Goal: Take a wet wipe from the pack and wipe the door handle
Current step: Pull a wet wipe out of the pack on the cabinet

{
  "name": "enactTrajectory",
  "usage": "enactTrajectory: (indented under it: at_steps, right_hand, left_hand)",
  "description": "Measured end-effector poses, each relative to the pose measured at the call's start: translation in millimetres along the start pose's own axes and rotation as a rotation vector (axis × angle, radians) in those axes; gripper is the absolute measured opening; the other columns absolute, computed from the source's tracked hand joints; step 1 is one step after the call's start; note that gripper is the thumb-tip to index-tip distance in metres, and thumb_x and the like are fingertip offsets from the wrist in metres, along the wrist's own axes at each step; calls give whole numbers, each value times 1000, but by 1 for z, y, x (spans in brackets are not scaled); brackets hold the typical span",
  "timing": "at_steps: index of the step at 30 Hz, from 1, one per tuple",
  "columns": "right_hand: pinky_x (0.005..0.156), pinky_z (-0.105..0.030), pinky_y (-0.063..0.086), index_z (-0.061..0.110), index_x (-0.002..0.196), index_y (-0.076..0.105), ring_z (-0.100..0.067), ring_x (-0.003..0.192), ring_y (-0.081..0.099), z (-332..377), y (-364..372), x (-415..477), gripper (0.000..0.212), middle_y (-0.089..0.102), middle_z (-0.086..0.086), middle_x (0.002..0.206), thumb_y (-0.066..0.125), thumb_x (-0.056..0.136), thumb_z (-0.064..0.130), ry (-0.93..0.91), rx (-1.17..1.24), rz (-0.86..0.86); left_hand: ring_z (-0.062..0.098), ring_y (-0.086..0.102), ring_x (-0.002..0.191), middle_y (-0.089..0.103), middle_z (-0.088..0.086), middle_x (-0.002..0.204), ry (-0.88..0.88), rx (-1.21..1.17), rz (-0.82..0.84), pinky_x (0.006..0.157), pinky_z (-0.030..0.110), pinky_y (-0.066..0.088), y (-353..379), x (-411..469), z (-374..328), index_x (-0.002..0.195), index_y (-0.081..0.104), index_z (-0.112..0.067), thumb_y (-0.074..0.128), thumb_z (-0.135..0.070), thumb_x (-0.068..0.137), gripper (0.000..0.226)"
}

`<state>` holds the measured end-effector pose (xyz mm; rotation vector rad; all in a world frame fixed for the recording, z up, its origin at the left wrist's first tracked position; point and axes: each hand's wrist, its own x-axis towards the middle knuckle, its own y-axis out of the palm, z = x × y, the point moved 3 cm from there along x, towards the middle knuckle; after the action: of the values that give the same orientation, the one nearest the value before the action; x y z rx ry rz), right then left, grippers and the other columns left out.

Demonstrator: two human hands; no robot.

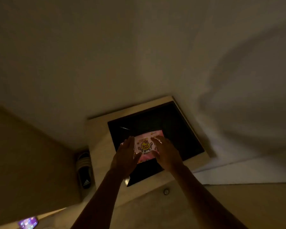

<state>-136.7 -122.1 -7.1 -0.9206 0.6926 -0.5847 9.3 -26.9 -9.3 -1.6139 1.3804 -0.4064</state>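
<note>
Reaching over a dim bedside table (99, 146), a person is flanking the wet wipe pack (145, 145), left hand (125, 156) at nine o'clock, right hand (168, 154) at three, both spread flat, equally near

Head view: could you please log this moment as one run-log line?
stage: at pack | wet wipe pack: on dark tabletop | left hand: open, at pack's left | right hand: open, at pack's right | wipe: not out

The wipe pack (144, 146) lies on the nightstand (99, 146) — a slipper (84, 169) left, bedding (246, 96) right.
</note>
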Motion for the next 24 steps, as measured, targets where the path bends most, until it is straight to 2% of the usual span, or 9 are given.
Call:
enactTrajectory:
  at_steps: [3,6,8,12,16,19,22,24]
  right_hand:
    - [111,-41,32,22,147,34,-26,141,26,-4,18,25,60,28,-6,155,56,93,35,-112,-79,62]
    - [110,-40,33,20,144,40,-28,138,31,-5,24,35,58,34,-8,152,58,91,36,-170,-119,53]
    - [109,-38,34,20,144,40,-26,137,34,-7,23,40,56,35,-7,151,56,93,37,-199,-151,51]
    - [111,-40,35,19,143,41,-27,137,34,-11,23,45,51,35,-8,152,50,96,38,-246,-237,91]
    - [106,-46,40,19,140,45,-32,135,38,-12,28,44,48,39,-13,150,51,95,38,-287,-320,74]
    - [103,-47,43,21,134,53,-35,131,44,-10,25,43,42,46,-14,145,56,93,28,-337,-343,62]
    - [101,-41,45,19,128,58,-29,126,48,-3,13,49,35,53,-11,137,55,95,25,-374,-248,44]
    - [87,-30,49,19,119,62,-21,112,54,1,2,61,30,54,-8,124,53,96,34,-280,-77,-73]
  left_hand:
    - [23,12,148,8,6,161,-1,-62,14,117,38,24,21,19,13,152,4,-13,47,-43,94,79]
    - [22,29,142,13,3,160,-16,-77,-6,108,38,39,33,26,23,152,7,-15,53,-43,91,81]
    - [20,38,137,20,2,159,-26,-71,-46,104,38,44,35,29,28,152,9,-18,55,-43,90,82]
    - [17,50,127,40,2,150,-62,-94,-112,98,31,46,35,29,29,150,18,-20,61,-38,88,78]
    - [17,51,126,44,1,147,-95,-116,-123,97,30,45,32,26,30,150,20,-23,64,-38,86,79]
    - [18,51,125,46,1,145,-101,-124,-131,96,29,44,31,24,30,150,21,-24,66,-38,84,81]
    - [19,51,124,49,2,142,-110,-149,-135,96,30,44,30,23,30,150,21,-25,68,-36,83,82]
    - [20,52,124,50,2,141,-108,-166,-139,96,31,44,30,24,31,149,22,-26,69,-37,82,83]
